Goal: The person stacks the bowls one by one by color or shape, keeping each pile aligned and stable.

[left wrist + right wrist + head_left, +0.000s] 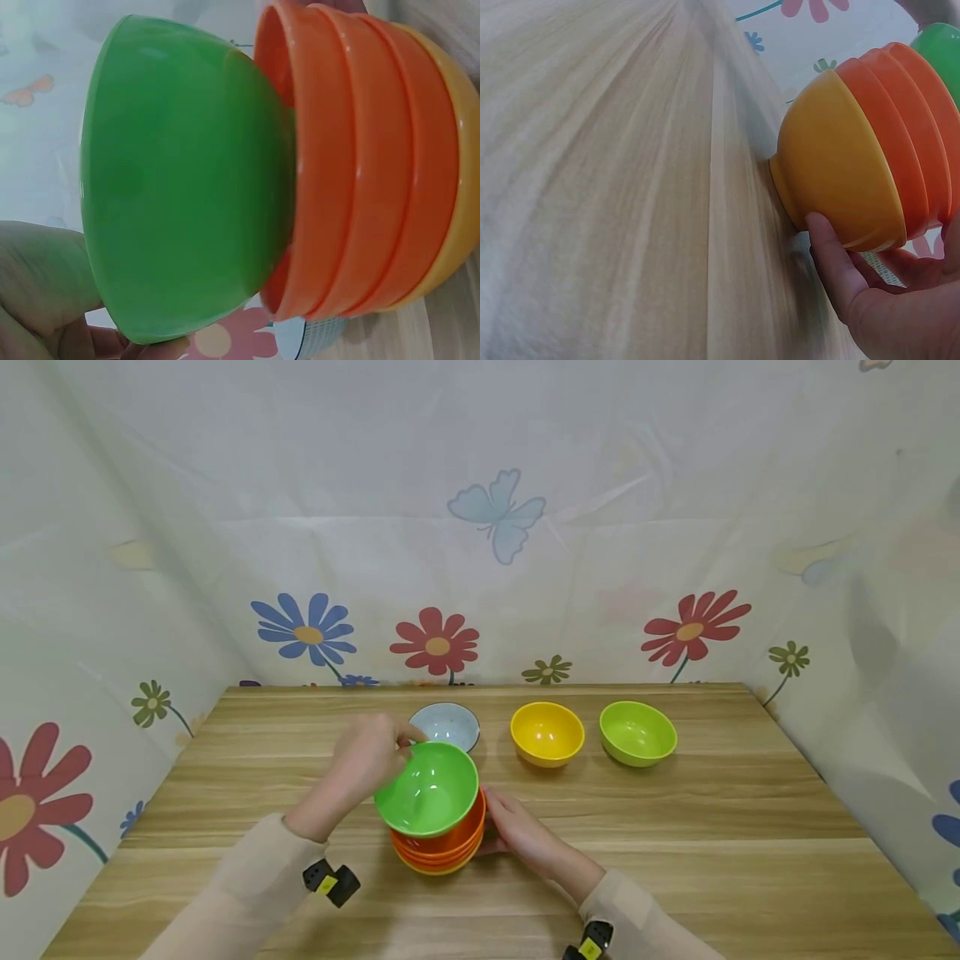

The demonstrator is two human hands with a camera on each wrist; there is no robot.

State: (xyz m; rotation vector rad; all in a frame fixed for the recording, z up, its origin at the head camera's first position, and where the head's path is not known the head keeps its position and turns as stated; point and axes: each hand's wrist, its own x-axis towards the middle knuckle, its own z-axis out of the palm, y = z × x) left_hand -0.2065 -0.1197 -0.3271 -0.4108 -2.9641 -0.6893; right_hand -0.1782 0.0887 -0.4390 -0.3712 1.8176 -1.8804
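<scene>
My left hand (369, 753) pinches the rim of a bright green bowl (431, 793), which is tilted over a stack of bowls. Orange bowls (322, 165) make up the upper part of that stack, nested in a yellow-orange bowl (832, 161) at the bottom. From the right side my right hand (525, 837) holds the stack, one digit against the bottom bowl and other fingers farther round. In the left wrist view the base of the green bowl overlaps the top orange rim; whether they touch, I cannot tell.
Behind the green bowl stands a pale grey-blue bowl (447, 723), partly covered. A yellow bowl (547, 735) and a lime green bowl (637, 735) stand to its right on the wooden table (750, 860). A flower-printed curtain (600, 568) hangs behind.
</scene>
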